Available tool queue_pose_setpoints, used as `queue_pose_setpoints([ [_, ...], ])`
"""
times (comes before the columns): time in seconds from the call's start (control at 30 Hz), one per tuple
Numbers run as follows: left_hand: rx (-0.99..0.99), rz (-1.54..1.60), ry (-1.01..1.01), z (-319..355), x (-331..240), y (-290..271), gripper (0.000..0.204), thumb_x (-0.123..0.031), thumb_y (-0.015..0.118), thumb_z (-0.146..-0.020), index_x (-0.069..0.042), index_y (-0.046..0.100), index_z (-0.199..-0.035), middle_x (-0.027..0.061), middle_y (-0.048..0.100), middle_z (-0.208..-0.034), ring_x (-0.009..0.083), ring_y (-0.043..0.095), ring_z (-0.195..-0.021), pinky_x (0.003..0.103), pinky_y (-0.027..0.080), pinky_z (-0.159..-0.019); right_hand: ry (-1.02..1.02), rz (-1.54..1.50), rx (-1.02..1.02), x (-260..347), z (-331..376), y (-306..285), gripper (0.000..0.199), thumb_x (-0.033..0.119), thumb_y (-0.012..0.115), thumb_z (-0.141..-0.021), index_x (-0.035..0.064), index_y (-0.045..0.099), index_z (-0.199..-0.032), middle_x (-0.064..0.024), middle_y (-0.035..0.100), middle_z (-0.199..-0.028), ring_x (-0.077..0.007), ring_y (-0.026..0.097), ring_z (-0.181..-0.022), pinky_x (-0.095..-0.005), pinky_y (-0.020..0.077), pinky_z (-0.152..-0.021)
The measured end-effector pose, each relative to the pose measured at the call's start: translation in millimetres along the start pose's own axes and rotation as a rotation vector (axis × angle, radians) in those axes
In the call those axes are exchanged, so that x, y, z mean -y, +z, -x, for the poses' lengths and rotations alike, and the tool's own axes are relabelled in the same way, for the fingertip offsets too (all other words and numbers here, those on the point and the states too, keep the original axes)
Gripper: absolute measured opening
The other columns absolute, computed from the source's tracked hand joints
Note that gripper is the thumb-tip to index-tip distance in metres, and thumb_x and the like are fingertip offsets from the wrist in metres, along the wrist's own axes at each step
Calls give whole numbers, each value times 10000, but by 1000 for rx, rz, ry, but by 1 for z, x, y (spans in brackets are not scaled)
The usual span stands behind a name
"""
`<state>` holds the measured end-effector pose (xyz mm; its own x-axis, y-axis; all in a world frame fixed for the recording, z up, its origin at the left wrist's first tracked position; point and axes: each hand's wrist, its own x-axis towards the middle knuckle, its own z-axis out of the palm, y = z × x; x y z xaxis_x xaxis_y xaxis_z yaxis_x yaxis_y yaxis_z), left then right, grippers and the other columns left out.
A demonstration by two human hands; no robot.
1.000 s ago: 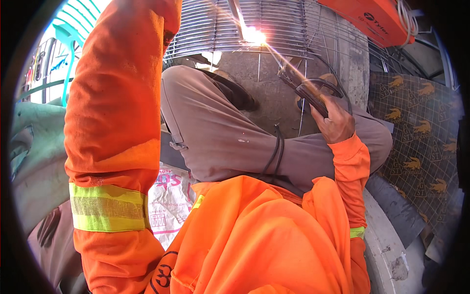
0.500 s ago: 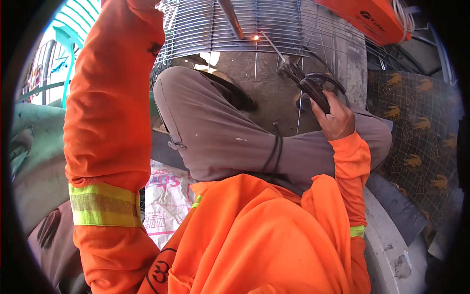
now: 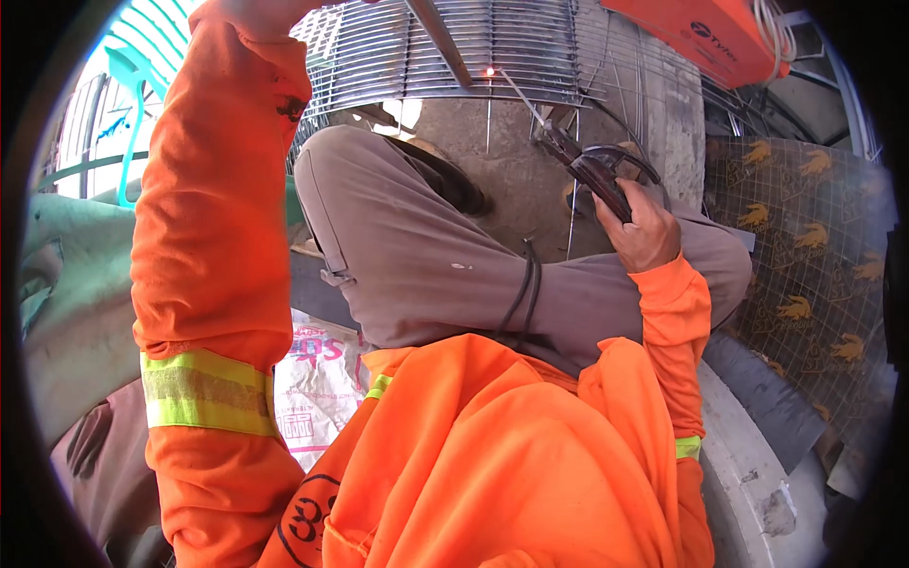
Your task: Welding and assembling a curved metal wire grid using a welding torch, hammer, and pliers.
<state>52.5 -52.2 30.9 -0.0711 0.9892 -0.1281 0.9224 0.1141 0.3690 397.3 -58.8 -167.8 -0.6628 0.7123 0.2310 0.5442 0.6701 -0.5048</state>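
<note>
The right hand [image 3: 644,227] is gripping a dark welding clamp [image 3: 595,170], its fingers [image 3: 632,204] wrapped tight around the handle. A thin rod [image 3: 516,95] is sticking out of the clamp's nose and reaching up to a round wire grill [image 3: 454,52], where its tip is glowing orange against the grill's lower rim. The grill is lying at the top of the view, above the person's bent knee [image 3: 379,218], with a flat metal bar [image 3: 440,38] crossing its wires.

The left hand is raised to the grill's left edge, mostly cut off by the top of the picture, so I cannot tell whether its fingers are closed on the wires or only resting there. Its orange sleeve [image 3: 213,218] is running down from the grill.

A black cable [image 3: 525,293] is trailing from the clamp across the trouser leg below the grill.

The grill looks light but stiff, springy across its thin wires, and likely hot near the glowing spot; the outer rim well away from that spot, on the left side, seems the safest place to steady it. The clamp is probably fairly heavy at its nose, so the insulated handle is the part to grip; the rod is brittle and hot.
</note>
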Motion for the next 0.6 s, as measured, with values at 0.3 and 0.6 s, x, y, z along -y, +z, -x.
queue_pose_setpoints([
  [0.3, 27, 27, -18, 2, -1, -7, 286, -210, 631, -910, 50, 609, -1025, 88, 634, -676, 145, 584, -547, 302, 496, -527, 25, -14, 34, 0, 1, -3, 277, 178, 741, -798, 56, 638, -1025, -136, 686, -909, -333, 678, -814, -384, 541, -668],
  [0.6, 10, -3, -43, 0, -3, -3, 307, -202, 629, -911, 53, 602, -1079, 95, 642, -693, 160, 592, -561, 323, 496, -541, 71, -29, 11, -3, 1, -1, 308, 201, 752, -801, 45, 636, -1041, -138, 690, -922, -332, 684, -809, -383, 538, -667],
])
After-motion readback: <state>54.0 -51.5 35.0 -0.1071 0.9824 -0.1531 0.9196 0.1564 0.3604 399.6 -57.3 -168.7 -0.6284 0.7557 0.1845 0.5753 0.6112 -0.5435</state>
